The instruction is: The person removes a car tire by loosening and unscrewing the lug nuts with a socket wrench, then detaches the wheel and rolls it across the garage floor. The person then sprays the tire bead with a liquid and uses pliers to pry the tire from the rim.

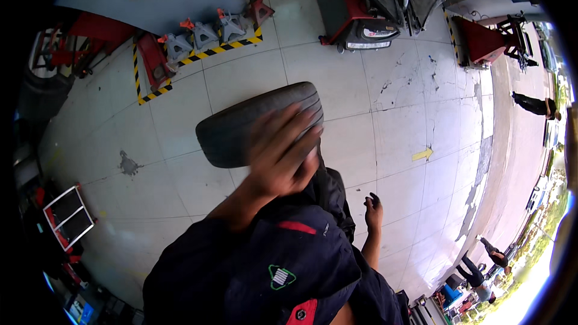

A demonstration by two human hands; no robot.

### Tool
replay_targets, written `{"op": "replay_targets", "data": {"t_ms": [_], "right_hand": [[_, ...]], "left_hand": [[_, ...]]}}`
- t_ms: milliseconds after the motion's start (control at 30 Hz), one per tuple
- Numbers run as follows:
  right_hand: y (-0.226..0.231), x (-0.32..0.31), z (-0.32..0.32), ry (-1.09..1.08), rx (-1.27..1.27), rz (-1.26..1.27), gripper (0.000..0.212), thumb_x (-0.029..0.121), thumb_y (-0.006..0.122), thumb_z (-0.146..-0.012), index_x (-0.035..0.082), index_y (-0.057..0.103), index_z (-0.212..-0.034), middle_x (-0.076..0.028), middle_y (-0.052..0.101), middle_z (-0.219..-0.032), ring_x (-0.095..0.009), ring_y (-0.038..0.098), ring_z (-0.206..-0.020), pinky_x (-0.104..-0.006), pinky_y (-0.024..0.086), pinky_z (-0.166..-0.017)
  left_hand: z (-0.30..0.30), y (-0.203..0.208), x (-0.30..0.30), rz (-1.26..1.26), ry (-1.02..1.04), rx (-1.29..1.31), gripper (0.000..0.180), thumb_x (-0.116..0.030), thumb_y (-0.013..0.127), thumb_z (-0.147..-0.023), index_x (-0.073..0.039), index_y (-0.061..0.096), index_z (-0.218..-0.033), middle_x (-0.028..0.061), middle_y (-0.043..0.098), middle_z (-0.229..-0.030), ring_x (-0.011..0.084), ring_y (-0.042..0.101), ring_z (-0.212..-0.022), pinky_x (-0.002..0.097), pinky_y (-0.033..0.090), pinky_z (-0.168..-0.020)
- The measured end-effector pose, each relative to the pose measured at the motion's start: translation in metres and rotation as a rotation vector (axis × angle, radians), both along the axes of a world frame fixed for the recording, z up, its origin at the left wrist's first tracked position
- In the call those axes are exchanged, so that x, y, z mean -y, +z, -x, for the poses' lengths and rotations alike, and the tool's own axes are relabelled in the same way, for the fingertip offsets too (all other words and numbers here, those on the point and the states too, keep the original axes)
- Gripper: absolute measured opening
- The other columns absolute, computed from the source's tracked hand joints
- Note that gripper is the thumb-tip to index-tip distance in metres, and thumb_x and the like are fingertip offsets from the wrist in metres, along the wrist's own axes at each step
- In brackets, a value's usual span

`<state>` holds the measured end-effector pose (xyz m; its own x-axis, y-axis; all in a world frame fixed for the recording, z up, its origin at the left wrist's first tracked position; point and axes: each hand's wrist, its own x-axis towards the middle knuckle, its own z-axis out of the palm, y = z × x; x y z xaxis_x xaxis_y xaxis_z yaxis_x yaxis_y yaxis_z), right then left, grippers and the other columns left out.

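Observation:
A worn black tire (226, 135) stands on its tread on the tiled floor just ahead of me. My left hand (278, 159) is in front of its right part, fingers stretched out and somewhat blurred by motion. Nothing shows in that hand, and I cannot tell whether it touches the rubber. Off to the right, my right hand (373, 210) hangs low beside my body, away from the tire. Its thumb and fingers look apart, with dark fingertips and no object plainly held.
Grey-and-red jack stands (205, 35) sit inside black-and-yellow floor tape (198, 57) at far left. Car headlights (370, 33) and dark body panels lie ahead. A white-framed cart (69, 216) is left; a red machine (478, 42) and several people are at right.

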<state>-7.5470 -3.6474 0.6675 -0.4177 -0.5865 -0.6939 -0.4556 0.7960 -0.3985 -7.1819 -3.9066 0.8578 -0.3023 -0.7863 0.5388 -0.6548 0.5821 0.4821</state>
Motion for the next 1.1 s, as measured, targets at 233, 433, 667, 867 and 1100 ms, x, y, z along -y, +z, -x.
{"op": "replay_targets", "data": {"t_ms": [233, 433, 667, 867, 1100], "right_hand": [[-0.019, 0.056, 0.083, -0.098, 0.170, 0.004, 0.039, 0.026, 0.054, -0.089, -0.001, 0.056, -0.116, -0.017, 0.065, -0.098, -0.021, 0.062, -0.090, -0.0303, 0.046, -0.080], [-0.036, 0.168, 0.201, -0.192, 0.487, 0.088, 0.040, 0.025, 0.045, -0.096, -0.001, 0.045, -0.125, -0.015, 0.062, -0.104, -0.019, 0.061, -0.086, -0.0293, 0.048, -0.074], [0.005, 0.159, 0.409, -0.444, 0.203, 0.114, 0.041, 0.028, 0.045, -0.095, 0.003, 0.044, -0.127, -0.016, 0.063, -0.105, -0.021, 0.064, -0.083, -0.0305, 0.049, -0.068], [0.002, 0.227, 0.501, -0.375, 0.262, 0.053, 0.037, 0.028, 0.046, -0.094, 0.003, 0.049, -0.122, -0.012, 0.063, -0.102, -0.019, 0.064, -0.080, -0.0297, 0.048, -0.066], [-0.031, 0.426, 0.563, 0.063, 0.325, 0.116, 0.037, 0.024, 0.047, -0.094, 0.002, 0.047, -0.124, -0.013, 0.064, -0.101, -0.020, 0.064, -0.082, -0.0305, 0.049, -0.068]], "left_hand": [[-0.158, 0.003, 0.058, -0.214, 0.744, 0.074, 0.041, -0.028, 0.042, -0.093, -0.006, 0.041, -0.128, 0.0212, 0.043, -0.132, 0.0327, 0.044, -0.121, 0.0422, 0.037, -0.100], [0.091, -0.341, 0.065, -0.752, 0.578, 0.434, 0.065, -0.047, 0.045, -0.090, -0.009, 0.028, -0.140, 0.0182, 0.036, -0.138, 0.0352, 0.028, -0.131, 0.0517, 0.016, -0.109], [0.397, -0.331, 0.138, -0.480, 0.514, 0.517, 0.054, -0.032, 0.051, -0.083, -0.011, 0.042, -0.132, 0.0127, 0.043, -0.131, 0.0300, 0.038, -0.122, 0.0476, 0.026, -0.105], [0.493, -0.335, 0.182, -0.488, 0.412, 0.592, 0.058, -0.035, 0.053, -0.084, -0.008, 0.040, -0.133, 0.0162, 0.041, -0.134, 0.0295, 0.037, -0.124, 0.0456, 0.025, -0.106], [0.561, -0.335, 0.231, -0.592, 0.311, 0.550, 0.067, -0.041, 0.058, -0.082, -0.006, 0.036, -0.135, 0.0175, 0.035, -0.139, 0.0309, 0.032, -0.129, 0.0473, 0.020, -0.109]]}}
